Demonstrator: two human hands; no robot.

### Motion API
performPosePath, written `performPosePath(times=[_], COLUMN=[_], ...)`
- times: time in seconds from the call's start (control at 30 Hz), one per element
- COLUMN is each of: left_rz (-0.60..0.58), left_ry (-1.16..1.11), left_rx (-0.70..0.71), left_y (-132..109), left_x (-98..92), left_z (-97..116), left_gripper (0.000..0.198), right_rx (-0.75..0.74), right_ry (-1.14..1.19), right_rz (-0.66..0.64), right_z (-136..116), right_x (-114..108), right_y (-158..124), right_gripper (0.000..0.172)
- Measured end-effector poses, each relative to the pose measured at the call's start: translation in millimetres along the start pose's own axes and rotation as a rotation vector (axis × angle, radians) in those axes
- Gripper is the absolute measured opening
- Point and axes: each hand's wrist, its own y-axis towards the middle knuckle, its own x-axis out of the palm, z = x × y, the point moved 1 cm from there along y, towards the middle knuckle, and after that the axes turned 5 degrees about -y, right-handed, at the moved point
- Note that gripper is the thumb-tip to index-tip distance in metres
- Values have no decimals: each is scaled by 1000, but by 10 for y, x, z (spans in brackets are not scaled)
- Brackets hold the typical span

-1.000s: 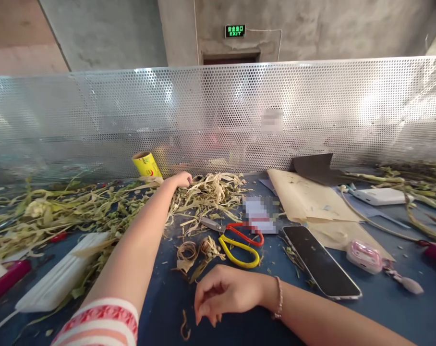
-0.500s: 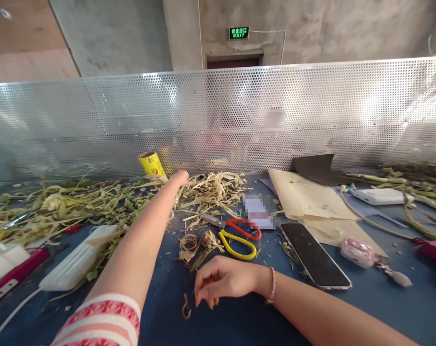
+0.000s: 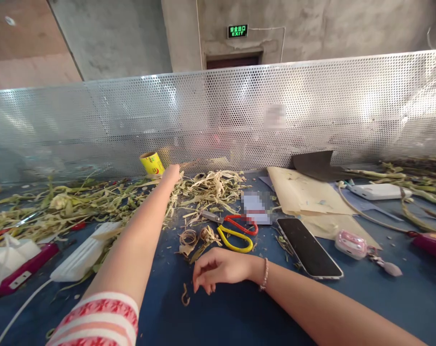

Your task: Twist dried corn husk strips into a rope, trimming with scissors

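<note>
My left hand point(image 3: 174, 173) reaches to the far side of the table, beside a yellow cardboard tube point(image 3: 152, 163) and a heap of dry, pale plant strips point(image 3: 218, 185). Its fingers are hidden behind the hand, and I cannot tell whether they hold one of the strips. My right hand point(image 3: 221, 269) hangs low over the near table, fingers loosely bent and apart, nothing visible in them. Just beyond it lie scissors point(image 3: 237, 231) with one red and one yellow handle. Small coils of dry strip point(image 3: 188, 237) sit left of the scissors, and a curled scrap point(image 3: 185, 294) lies near my right fingertips.
Wilted green stems point(image 3: 74, 192) spread over the left, near a white box-shaped object point(image 3: 83, 257) and a power strip point(image 3: 23, 274). On the right are a black phone point(image 3: 309, 247), a pink case point(image 3: 351, 244) and brown paper point(image 3: 311, 192). A perforated metal panel point(image 3: 221, 110) closes the back.
My left hand has shifted slightly left and away from me, nearer the yellow tube. My right hand keeps its pose, and the view has tilted slightly.
</note>
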Motion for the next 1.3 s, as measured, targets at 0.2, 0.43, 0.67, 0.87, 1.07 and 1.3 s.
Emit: performPosePath(times=[0.2,0.43,0.67,0.87,1.07,1.3], left_rz=[-147,-320,-401,-271,247,748], left_ry=[76,116,125,-24,89,251], left_rx=[86,236,503,588,614,478], left_y=[-249,-938,-1994,-2941,-3361,-3417], left_x=[-128,-465,-722,-714,-656,-850], left_z=[64,261,364,139,-429,-1062], left_gripper=[42,45,39,33,32,27], right_rx=[-15,-94,-153,-151,-172,-302], right_ry=[-13,307,496,585,725,931], right_rz=[1,-7,-33,-10,-58,-207], right_z=[0,106,105,148,191,253], right_x=[-46,-48,-112,-157,-175,-209], right_y=[-11,-38,-98,-125,-77,-38], right_gripper=[35,38,46,53,57,62])
